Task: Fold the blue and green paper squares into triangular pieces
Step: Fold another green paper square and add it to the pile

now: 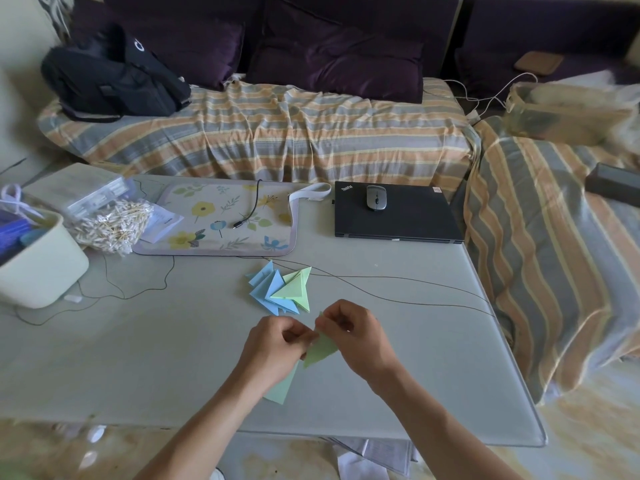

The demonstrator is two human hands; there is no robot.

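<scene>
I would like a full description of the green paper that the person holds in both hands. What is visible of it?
The green paper is thin, light green, matte sheet, already folded into pointed triangular flaps. It is held just above the grey table, in front of the pile of folded triangles. The left hand and the right hand both pinch its upper part with curled fingers. One flap points down between the hands; another corner shows below the left wrist. Its middle is hidden by the hands.

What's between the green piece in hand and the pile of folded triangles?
Nothing visible. Both hands, left and right, pinch the green piece just in front of the pile; only bare table lies between. The thin cable runs behind the pile.
</scene>
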